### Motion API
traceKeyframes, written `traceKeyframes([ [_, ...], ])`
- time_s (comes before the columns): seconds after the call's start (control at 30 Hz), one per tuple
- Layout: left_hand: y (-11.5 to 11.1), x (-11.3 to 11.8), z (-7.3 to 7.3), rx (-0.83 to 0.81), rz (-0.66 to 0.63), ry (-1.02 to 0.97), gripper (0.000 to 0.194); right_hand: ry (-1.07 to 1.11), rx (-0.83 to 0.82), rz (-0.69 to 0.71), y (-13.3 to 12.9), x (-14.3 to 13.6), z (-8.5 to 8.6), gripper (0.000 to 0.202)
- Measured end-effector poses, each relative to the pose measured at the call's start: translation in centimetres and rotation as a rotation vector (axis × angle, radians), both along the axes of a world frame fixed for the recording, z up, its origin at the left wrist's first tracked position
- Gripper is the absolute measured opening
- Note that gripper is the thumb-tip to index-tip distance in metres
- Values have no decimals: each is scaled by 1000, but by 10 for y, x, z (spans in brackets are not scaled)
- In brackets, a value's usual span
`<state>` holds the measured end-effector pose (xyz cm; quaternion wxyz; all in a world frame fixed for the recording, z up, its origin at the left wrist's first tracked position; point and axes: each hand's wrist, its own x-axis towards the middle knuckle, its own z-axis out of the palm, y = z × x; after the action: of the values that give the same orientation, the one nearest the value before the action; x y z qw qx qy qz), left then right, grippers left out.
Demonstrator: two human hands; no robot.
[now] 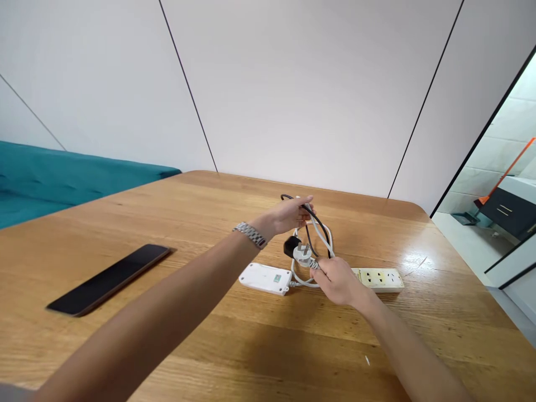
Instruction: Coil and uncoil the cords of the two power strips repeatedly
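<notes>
My left hand point(292, 215), with a metal watch band on its wrist, is closed around a black cable point(320, 224) and a white cord and raises a loop of them above the table. Lower and to the right, my right hand point(338, 280) pinches a white power plug point(302, 254) at its cord end, the prongs pointing up. A black plug point(290, 246) sits just behind it. Left of my right hand a white power strip point(264, 278) lies with its label side up. A yellowed power strip point(385, 280) shows sockets upward, partly hidden behind that hand.
A large dark phone or tablet point(111, 278) lies on the wooden table point(201, 346) at the left. Beyond the table are a white wall point(301, 100) and a teal sofa point(75, 178). A doorway at the right shows an orange broom point(508, 172).
</notes>
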<state>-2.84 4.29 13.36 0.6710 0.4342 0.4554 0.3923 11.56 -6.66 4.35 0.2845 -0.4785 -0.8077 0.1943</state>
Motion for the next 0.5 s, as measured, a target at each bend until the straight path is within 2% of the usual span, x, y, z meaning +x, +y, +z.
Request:
traceKeyframes([
  [0.07,-14,-12,7,0,12,-31,29,-86,-9,-122,4,-4,-5,29],
  [0.17,-45,-22,3,20,87,-170,31,-105,-18,-295,11,-7,-13,23],
  [0.33,-90,-22,-22,-127,261,-384,29,48,33,-395,19,-7,-25,21],
  [0.43,-100,-18,-41,-189,247,-381,18,173,-34,-450,19,-7,-28,21],
  [0.5,-99,-15,-57,-207,249,-307,6,294,-63,-443,16,-7,-30,24],
])
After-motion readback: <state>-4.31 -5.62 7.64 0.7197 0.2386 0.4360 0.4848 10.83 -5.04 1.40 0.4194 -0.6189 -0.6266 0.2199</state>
